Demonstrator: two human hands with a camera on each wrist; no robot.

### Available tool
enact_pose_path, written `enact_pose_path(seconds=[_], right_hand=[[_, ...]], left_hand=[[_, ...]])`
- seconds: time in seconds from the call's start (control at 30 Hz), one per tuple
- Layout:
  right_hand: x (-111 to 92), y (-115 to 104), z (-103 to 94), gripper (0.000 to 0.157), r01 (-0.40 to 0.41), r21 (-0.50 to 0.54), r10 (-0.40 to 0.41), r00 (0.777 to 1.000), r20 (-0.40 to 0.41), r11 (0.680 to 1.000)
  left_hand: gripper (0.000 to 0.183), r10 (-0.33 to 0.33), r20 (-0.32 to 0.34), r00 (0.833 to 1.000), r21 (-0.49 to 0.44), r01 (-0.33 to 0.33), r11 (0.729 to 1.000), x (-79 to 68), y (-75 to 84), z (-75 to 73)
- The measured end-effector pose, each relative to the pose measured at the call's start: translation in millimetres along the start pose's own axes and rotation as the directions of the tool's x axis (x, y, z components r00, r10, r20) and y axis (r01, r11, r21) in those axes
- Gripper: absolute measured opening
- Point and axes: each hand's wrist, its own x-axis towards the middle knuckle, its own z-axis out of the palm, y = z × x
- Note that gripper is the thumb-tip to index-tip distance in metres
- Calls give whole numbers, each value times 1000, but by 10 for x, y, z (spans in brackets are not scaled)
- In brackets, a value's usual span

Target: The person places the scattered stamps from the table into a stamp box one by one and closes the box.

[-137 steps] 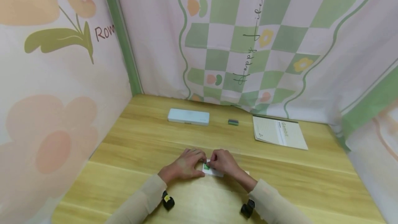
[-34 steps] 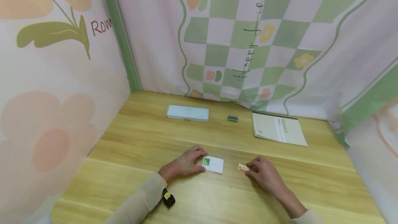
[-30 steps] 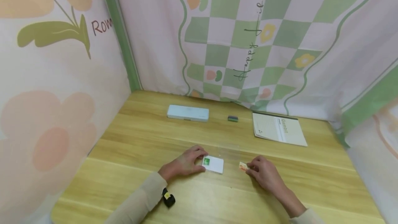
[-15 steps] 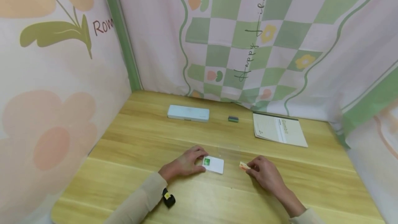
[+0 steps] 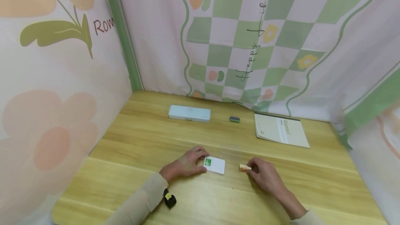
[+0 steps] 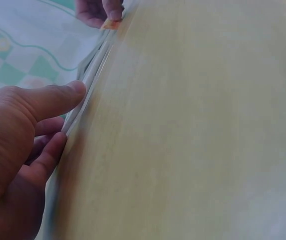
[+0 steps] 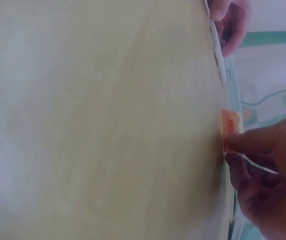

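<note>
My left hand (image 5: 186, 162) holds a small white card (image 5: 216, 165) at its left end, thumb on the near edge and fingers on the far edge. A green picture square (image 5: 207, 162) sits at the card's upper left. Right of the card and apart from it, my right hand (image 5: 266, 176) pinches a small orange-and-cream, stamp-like piece of paper (image 5: 244, 167) between thumb and forefinger. Red lettering shows on this paper (image 7: 231, 126) in the right wrist view, close over the table. From the left wrist, the card appears nearly edge-on beside my left thumb (image 6: 62, 97).
Behind the card lies a faint clear sheet (image 5: 231, 152) on the wooden table (image 5: 150, 141). Farther back are a pale blue pencil case (image 5: 189, 113), a small dark-and-green block (image 5: 234, 119) and a notebook (image 5: 282, 130). A patterned curtain (image 5: 225, 55) hangs along the back.
Earlier my right hand was on the green square; since then it has moved right and taken hold of the orange paper, now turned more edge-on. My left hand has stayed on the card.
</note>
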Motion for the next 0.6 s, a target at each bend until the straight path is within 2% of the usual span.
enact_pose_path(seconds=[0.17, 0.37, 0.6], right_hand=[[2, 6, 7, 25, -19, 60, 17, 999, 34, 998], [-15, 7, 7, 1, -51, 102, 46, 998, 53, 994], [-7, -38, -27, 9, -95, 167, 84, 994, 73, 981]], left_hand=[[49, 0, -7, 1000, 5, 0, 1000, -4, 7, -2], [49, 7, -10, 1000, 8, -6, 1000, -5, 14, -11], [49, 30, -22, 999, 14, -29, 999, -9, 8, -17]])
